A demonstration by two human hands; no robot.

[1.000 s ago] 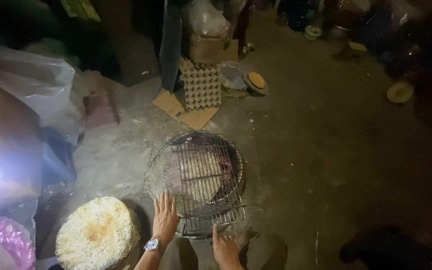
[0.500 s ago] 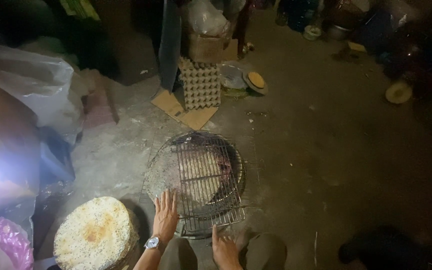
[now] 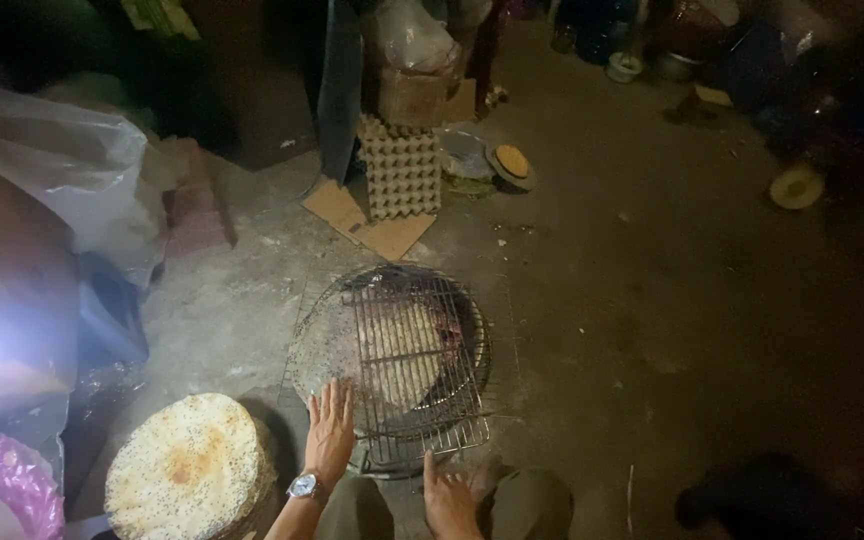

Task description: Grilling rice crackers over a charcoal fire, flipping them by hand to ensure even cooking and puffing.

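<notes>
Pressing left hand point(image 3: 330, 432) flat on wire grill rack point(image 3: 412, 365), long axis pointing away, right hand point(image 3: 449, 497) beside

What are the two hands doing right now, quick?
Left hand: open, flat on the wire grill, holding nothing.
Right hand: open, fingers spread near the grill's edge, holding nothing.

A wire grill rack point(image 3: 417, 375) lies flat over a round brazier point(image 3: 392, 350) on the floor. A pale round flatbread point(image 3: 402, 352) sits under its mesh.
</notes>
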